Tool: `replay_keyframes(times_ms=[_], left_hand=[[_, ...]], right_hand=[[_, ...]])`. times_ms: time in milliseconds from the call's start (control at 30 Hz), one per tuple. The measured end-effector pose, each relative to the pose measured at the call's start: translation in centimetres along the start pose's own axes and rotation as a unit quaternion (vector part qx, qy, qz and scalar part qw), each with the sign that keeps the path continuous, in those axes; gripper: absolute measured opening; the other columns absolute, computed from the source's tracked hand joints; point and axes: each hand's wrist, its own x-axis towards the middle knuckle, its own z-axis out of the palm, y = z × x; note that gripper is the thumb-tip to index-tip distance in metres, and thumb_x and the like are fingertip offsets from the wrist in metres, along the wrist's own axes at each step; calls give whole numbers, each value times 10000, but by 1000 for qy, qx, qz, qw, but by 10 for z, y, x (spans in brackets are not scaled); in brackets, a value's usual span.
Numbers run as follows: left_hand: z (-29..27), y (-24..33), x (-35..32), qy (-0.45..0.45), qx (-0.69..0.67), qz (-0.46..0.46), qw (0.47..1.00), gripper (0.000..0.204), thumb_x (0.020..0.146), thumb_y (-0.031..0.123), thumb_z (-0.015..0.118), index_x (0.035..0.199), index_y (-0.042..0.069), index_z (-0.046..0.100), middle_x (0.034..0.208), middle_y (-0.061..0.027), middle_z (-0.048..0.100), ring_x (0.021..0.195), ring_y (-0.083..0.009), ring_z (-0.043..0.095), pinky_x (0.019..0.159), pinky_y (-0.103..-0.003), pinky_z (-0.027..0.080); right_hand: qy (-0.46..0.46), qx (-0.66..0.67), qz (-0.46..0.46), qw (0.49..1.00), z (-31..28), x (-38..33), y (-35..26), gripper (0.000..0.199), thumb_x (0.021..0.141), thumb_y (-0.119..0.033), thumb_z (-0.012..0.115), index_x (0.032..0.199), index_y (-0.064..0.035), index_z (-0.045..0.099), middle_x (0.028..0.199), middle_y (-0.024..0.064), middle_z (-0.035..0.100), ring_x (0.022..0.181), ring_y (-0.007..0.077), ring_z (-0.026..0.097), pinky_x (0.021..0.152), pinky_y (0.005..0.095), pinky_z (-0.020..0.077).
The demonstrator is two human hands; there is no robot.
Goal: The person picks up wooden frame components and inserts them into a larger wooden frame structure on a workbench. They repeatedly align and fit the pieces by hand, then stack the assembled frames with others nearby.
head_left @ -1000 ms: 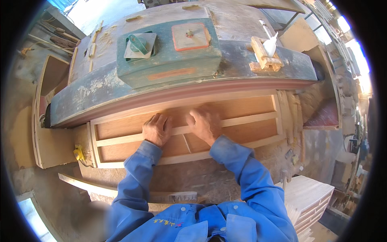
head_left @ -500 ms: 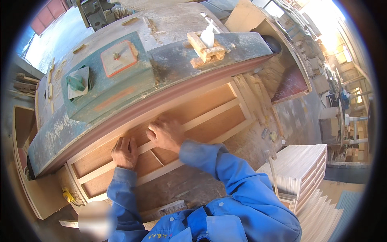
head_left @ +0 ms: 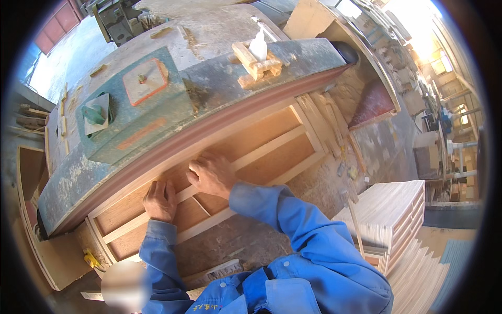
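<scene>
Both curled, the left hand (head_left: 160, 201) and right hand (head_left: 212, 176) touch the wooden frame (head_left: 269, 147) beneath their fingers; whether they grip, I cannot tell. Beyond the fingers runs a reddish belt (head_left: 230, 119); right of them stand stacked boards (head_left: 384, 209) in a dusty workshop.

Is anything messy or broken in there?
Nothing plainly broken, just messy. Wood scraps lie scattered beyond the machine, not stacked. The machine's dark top has pale patches, dust or worn paint, I can't tell which. The frame under the left hand and right hand shows no damage I can see.
</scene>
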Motion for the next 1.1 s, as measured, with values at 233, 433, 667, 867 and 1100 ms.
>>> replay_keyframes(times_ms=[233, 433, 667, 867, 1100], left_hand=[[4, -8, -2, -29, 6, -5, 1000, 204, 929, 165, 634, 761, 60, 588, 725, -140, 590, 599, -365, 599, 525, -468, 473], [5, -8, -2, -22, -4, -4, 1000, 252, 939, 165, 624, 729, 48, 550, 699, -150, 558, 559, -367, 563, 493, -465, 443], [6, -7, 0, -10, 3, 7, 1000, 273, 943, 158, 617, 708, 50, 532, 688, -150, 553, 547, -367, 558, 488, -468, 436], [6, -9, -1, -10, 2, 1, 1000, 247, 932, 159, 624, 719, 53, 554, 695, -155, 561, 560, -375, 569, 499, -477, 449], [4, -6, -1, -8, 13, 1, 1000, 211, 920, 177, 635, 746, 69, 582, 715, -140, 584, 589, -373, 595, 526, -466, 480]], right_hand=[[8, 16, 2, 1000, -1, 0, 1, 172, 774, -173, 653, 645, -68, 609, 689, 84, 650, 725, 278, 639, 650, 436, 525], [7, 18, 5, 1000, 4, 0, 3, 190, 771, -180, 652, 621, -65, 630, 678, 91, 652, 728, 281, 644, 646, 448, 524], [-3, 12, 19, 1000, 7, 0, 3, 212, 788, -194, 654, 625, -59, 636, 689, 107, 656, 750, 292, 647, 665, 451, 528], [2, 1, -5, 1000, 6, 0, 3, 221, 801, -205, 644, 633, -62, 633, 706, 104, 658, 788, 281, 651, 687, 439, 536], [-25, 26, 37, 999, 6, 0, 1, 173, 809, -217, 638, 711, -75, 639, 729, 89, 667, 752, 279, 654, 654, 440, 537]])
